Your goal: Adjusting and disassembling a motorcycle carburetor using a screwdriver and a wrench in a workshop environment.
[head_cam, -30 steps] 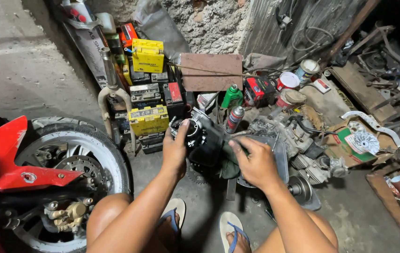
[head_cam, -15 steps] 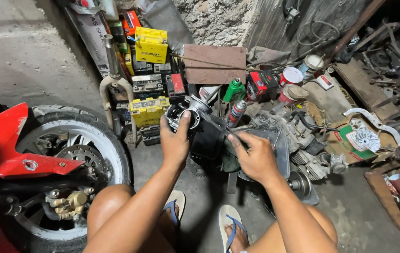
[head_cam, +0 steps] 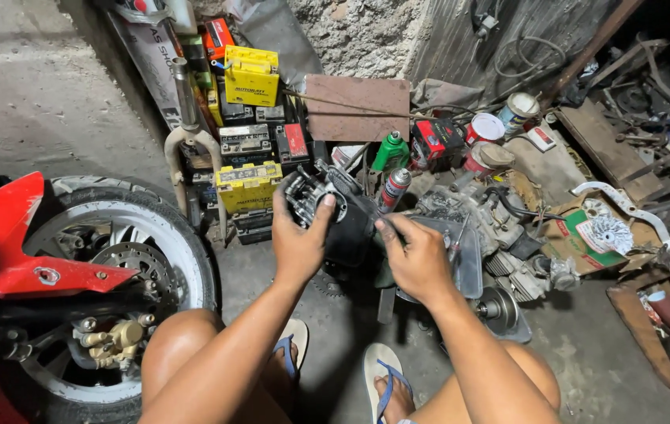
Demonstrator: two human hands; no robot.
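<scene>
My left hand [head_cam: 300, 243] grips a greasy black engine part [head_cam: 333, 206] from its left side, thumb up against its round metal end. My right hand [head_cam: 415, 257] holds the same part on its right side, fingers curled at its edge. The part is lifted above the concrete floor, in front of my knees. Just right of it lies a dirty engine block [head_cam: 492, 228] with a pulley [head_cam: 498, 308] at its lower end.
A motorcycle front wheel [head_cam: 107, 267] with red fender [head_cam: 13, 243] stands at the left. Yellow and black batteries [head_cam: 250, 184] are stacked behind. A green bottle [head_cam: 390, 151], spray can [head_cam: 394, 188], tins and scrap crowd the right. My sandalled feet [head_cam: 382, 385] rest below.
The view has shifted slightly; both hands have raised the black part a little and kept their grip on it.
</scene>
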